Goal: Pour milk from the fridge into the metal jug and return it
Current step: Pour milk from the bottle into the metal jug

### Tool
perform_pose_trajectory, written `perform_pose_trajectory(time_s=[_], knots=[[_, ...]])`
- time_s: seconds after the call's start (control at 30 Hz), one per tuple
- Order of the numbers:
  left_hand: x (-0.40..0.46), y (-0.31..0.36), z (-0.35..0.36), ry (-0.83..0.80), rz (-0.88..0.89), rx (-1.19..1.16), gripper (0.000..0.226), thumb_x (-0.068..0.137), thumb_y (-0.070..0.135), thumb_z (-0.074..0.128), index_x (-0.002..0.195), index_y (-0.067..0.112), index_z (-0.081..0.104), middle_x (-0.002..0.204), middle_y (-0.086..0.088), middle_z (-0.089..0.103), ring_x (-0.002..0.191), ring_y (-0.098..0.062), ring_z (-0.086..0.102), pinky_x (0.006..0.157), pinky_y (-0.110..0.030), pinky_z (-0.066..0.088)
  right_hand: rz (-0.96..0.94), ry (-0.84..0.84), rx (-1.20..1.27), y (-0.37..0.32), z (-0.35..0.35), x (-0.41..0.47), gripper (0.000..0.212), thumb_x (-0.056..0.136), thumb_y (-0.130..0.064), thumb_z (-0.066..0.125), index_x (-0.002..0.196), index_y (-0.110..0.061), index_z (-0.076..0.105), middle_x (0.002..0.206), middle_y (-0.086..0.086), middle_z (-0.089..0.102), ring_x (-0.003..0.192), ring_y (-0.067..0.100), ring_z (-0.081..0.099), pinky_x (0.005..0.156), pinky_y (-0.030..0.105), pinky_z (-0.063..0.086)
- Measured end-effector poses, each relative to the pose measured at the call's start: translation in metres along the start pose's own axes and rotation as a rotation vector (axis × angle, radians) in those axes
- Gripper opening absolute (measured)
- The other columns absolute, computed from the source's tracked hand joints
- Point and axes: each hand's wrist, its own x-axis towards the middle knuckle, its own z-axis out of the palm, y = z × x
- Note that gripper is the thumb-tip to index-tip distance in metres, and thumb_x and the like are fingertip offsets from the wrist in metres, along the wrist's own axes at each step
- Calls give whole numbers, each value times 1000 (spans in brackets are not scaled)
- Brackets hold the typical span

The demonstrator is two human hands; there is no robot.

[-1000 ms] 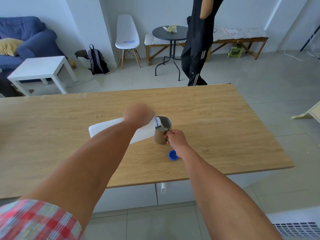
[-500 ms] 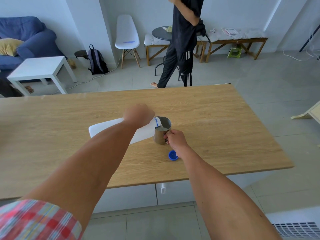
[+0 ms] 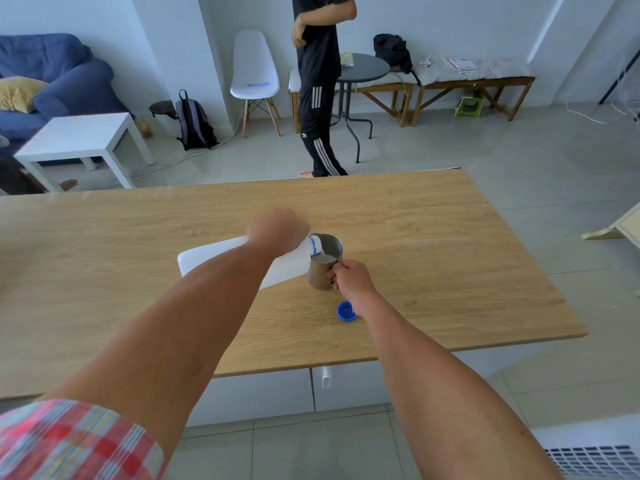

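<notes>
My left hand (image 3: 277, 229) grips a white plastic milk bottle (image 3: 211, 254) near its neck and holds it tipped almost flat, its blue-ringed mouth over the rim of the metal jug (image 3: 323, 263). Milk runs into the jug, which stands upright on the wooden table (image 3: 450, 271) and shows white milk inside. My right hand (image 3: 351, 280) is closed on the jug's handle at its right side. The bottle's blue cap (image 3: 346, 311) lies on the table just in front of the jug, beside my right wrist.
A person in black clothes (image 3: 320, 84) stands beyond the table's far edge. Behind are a white chair (image 3: 254, 71), a round dark table (image 3: 363, 69), a wooden bench (image 3: 474, 77), a white side table (image 3: 79, 140), a backpack (image 3: 192, 123) and a blue sofa (image 3: 55, 77).
The bottle, jug and both my hands have stayed in place. The person behind the table has walked left and now stands facing the other way.
</notes>
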Motion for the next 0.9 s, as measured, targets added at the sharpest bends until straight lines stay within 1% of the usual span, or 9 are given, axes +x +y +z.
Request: perform_pose_trajectory(time_s=[0.1, 0.2, 0.27, 0.4, 0.53, 0.63, 0.73, 0.9], knots=[[0, 0, 0, 2, 2, 0, 37, 99, 35, 37, 77, 12, 55, 79, -6, 59, 62, -19, 49, 59, -33, 36, 4, 0, 4, 0, 0, 0, 30, 101, -10, 46, 90, -3, 73, 94, 11, 68, 80, 21, 54, 78, 37, 45], [1, -1, 1, -9, -9, -7, 35, 98, 34, 38, 81, 11, 58, 80, -6, 59, 62, -20, 48, 62, -34, 37, 2, -5, 14, 0, 0, -1, 30, 101, -9, 46, 87, -5, 72, 91, 11, 67, 77, 21, 53, 76, 37, 44], [1, 0, 1, -14, -12, -7, 34, 98, 34, 38, 81, 12, 58, 81, -6, 59, 63, -20, 49, 63, -34, 38, 4, -7, 15, 0, 0, -1, 29, 101, -9, 46, 88, -4, 72, 90, 11, 67, 76, 20, 53, 75, 36, 44], [1, 1, 1, -18, -17, -14, 33, 97, 34, 39, 81, 12, 57, 81, -6, 58, 63, -21, 48, 64, -35, 39, 3, -7, 12, 0, -1, -1, 31, 101, -10, 46, 82, -8, 70, 91, 11, 68, 77, 21, 53, 75, 37, 45], [1, 1, 0, -24, -17, -9, 33, 97, 34, 39, 83, 12, 58, 83, -6, 58, 68, -23, 51, 66, -35, 39, 8, -6, 21, -1, 0, -1, 29, 100, -9, 47, 84, -6, 71, 89, 11, 67, 77, 22, 53, 75, 38, 44], [0, 1, -1, -24, -19, -9, 32, 97, 34, 39, 85, 12, 59, 80, -5, 56, 70, -24, 53, 66, -36, 39, 7, -6, 23, -1, 0, -2, 30, 100, -8, 47, 82, -7, 70, 89, 12, 66, 77, 22, 52, 75, 38, 44], [0, 1, -1, -22, -20, -11, 33, 97, 34, 39, 81, 12, 58, 81, -6, 58, 64, -21, 49, 62, -34, 37, 10, -9, 19, -2, 0, -3, 29, 100, -9, 46, 84, -6, 71, 89, 11, 66, 77, 21, 53, 76, 37, 44], [0, 1, -2, -26, -22, -15, 32, 97, 33, 40, 77, 13, 56, 79, -6, 58, 62, -20, 48, 61, -34, 37, 8, -7, 16, -2, -1, -3, 29, 101, -9, 46, 85, -5, 71, 89, 10, 67, 78, 21, 53, 75, 37, 44]])
